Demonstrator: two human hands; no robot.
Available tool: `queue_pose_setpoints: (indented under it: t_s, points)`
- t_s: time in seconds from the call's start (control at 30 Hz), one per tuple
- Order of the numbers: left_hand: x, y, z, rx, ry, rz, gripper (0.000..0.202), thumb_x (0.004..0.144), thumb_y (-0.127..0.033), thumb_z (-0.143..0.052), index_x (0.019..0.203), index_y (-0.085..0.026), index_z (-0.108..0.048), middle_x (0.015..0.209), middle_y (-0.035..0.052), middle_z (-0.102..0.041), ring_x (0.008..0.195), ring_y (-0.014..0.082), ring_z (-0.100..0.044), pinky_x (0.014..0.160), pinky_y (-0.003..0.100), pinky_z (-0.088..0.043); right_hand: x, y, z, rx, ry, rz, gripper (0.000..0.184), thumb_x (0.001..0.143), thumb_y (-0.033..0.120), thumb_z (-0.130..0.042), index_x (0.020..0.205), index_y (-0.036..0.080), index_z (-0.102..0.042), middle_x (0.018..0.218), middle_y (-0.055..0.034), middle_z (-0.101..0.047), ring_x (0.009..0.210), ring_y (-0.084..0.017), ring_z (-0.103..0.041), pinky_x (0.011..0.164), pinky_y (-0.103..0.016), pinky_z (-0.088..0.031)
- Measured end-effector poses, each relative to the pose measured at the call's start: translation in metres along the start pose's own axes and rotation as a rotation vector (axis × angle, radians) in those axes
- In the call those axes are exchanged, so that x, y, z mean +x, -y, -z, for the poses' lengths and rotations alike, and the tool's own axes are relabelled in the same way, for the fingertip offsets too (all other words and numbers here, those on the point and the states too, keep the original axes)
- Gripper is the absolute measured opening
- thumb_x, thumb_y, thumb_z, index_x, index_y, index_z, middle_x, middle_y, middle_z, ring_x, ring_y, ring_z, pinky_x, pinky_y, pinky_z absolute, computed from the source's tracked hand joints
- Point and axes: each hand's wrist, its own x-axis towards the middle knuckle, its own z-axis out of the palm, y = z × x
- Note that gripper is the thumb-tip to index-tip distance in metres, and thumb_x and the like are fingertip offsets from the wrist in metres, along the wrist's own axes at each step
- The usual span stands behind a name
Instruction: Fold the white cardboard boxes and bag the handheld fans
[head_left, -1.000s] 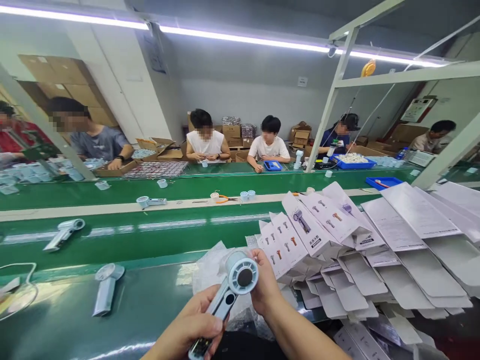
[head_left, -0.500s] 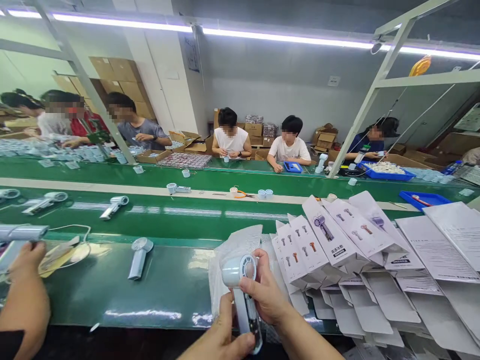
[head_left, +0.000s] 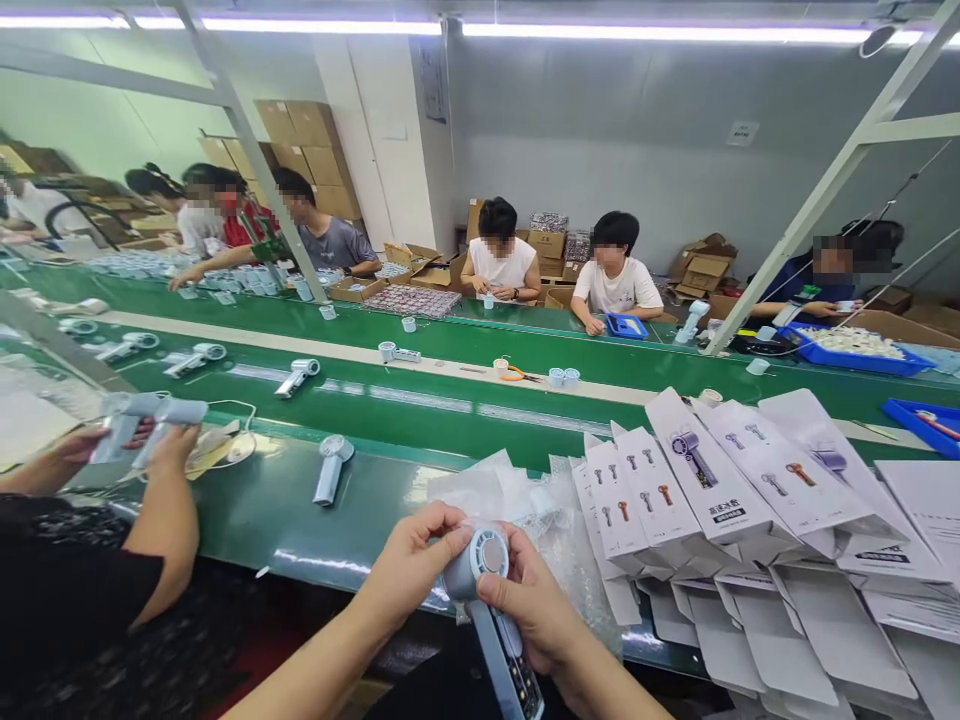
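Observation:
A pale blue handheld fan (head_left: 491,610) is upright in front of me at the bottom centre, its round head up and its handle pointing down. My left hand (head_left: 416,555) pinches the left rim of the fan head. My right hand (head_left: 536,610) wraps the upper handle, thumb lying across the head. Both hands are closed on the fan. Clear plastic bags (head_left: 525,510) lie just behind it on the green bench (head_left: 360,520).
Flat white fan cartons (head_left: 697,490) are fanned out at the right. Another fan (head_left: 330,466) lies on the bench to the left. A co-worker's hands (head_left: 161,445) hold a fan at far left. Several fans ride the green conveyor (head_left: 420,400); people sit across it.
My view has swung left and down. My left hand went from the fan's handle up to its head, and the fan now stands more upright. The co-worker at the left has come further into view.

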Motion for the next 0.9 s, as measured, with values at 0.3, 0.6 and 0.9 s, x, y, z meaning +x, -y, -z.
queue_pose_setpoints:
  t_s: [0.3,0.6,0.9]
  points:
    - [-0.027,0.007,0.014,0.279,0.150,-0.143,0.025,0.075,-0.023,-0.067,0.099,-0.027,-0.075,0.086,0.0064,-0.065,0.084,0.0258,-0.058,0.083,0.034,-0.046,-0.010,-0.015,0.007,-0.035,-0.040,0.077,0.058,0.059,0.031,-0.087,0.095,0.027,-0.040,0.096,0.0028,-0.061,0.088,-0.015,-0.061,0.074,-0.025,-0.045]
    - [-0.052,0.046,-0.003,0.125,0.097,-0.230,0.024,0.073,-0.025,-0.072,0.097,-0.023,-0.076,0.095,0.0147,-0.069,0.091,0.0321,-0.059,0.097,0.044,-0.044,-0.013,-0.017,0.021,-0.188,-0.121,0.156,0.050,0.068,0.035,-0.079,0.099,0.028,-0.041,0.089,0.0027,-0.060,0.077,-0.015,-0.059,0.071,-0.028,-0.047]
    - [-0.026,0.043,0.003,0.553,0.132,-0.448,0.019,0.081,-0.027,-0.062,0.092,-0.031,-0.078,0.088,0.0093,-0.073,0.080,0.0236,-0.067,0.076,0.024,-0.051,-0.012,-0.017,0.026,-0.496,-0.357,0.033,0.036,0.079,0.057,-0.057,0.086,0.023,-0.047,0.056,0.0083,-0.050,0.044,-0.010,-0.050,0.043,-0.021,-0.037]
